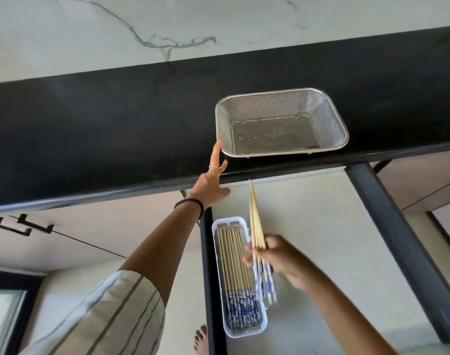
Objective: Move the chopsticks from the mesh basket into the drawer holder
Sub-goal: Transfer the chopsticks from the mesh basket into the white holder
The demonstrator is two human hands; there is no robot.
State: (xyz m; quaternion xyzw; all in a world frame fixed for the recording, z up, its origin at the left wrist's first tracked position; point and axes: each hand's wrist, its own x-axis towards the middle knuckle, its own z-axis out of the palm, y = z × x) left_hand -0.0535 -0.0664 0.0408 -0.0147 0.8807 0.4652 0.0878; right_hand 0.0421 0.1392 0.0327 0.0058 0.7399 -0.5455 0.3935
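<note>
The black table carries one mesh basket, which sits close to the near edge with nothing in it; table to its left is bare. The left hand is open, palm on the table edge, its forefinger tip touching the basket's near-left corner. Below the edge one drawer stands pulled out, its pale floor free right of the holder. This single white holder lies against the drawer's left wall, filled with a row of chopsticks, roughly a dozen, blue-patterned ends nearest. The right hand grips a small bundle of about four more, just over the holder's right rim, plain tips pointing far
</note>
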